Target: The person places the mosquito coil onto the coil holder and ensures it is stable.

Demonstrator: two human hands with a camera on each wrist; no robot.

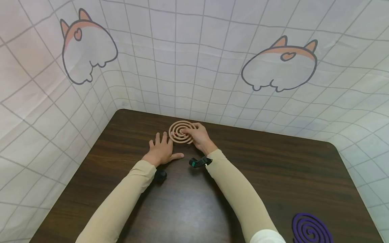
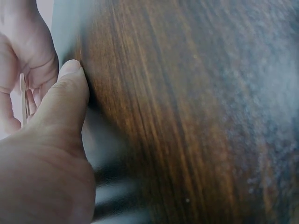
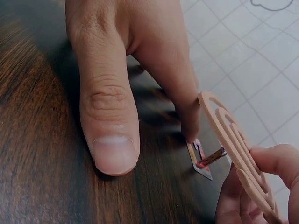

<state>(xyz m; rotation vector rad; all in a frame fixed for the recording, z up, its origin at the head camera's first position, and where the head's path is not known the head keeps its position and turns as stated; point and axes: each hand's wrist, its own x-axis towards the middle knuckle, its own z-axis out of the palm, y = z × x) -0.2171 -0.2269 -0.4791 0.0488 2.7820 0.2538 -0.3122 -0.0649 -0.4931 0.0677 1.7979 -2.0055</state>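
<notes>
A tan mosquito coil is at the far side of the table. My right hand pinches its right side between thumb and fingers. In the right wrist view the coil is tilted, raised off the wood. Beneath it lies a small patterned metal stand, whose upright prong reaches to the coil's middle. My left hand is spread palm down on the table, fingers straight. One of its fingertips meets the edge of the stand. In the left wrist view its thumb partly covers the right hand.
A purple spiral coil lies at the near right of the dark wooden table. Each wrist wears a black strap. A white grid-patterned curtain with cartoon animals rises behind the table's far edge and along its sides.
</notes>
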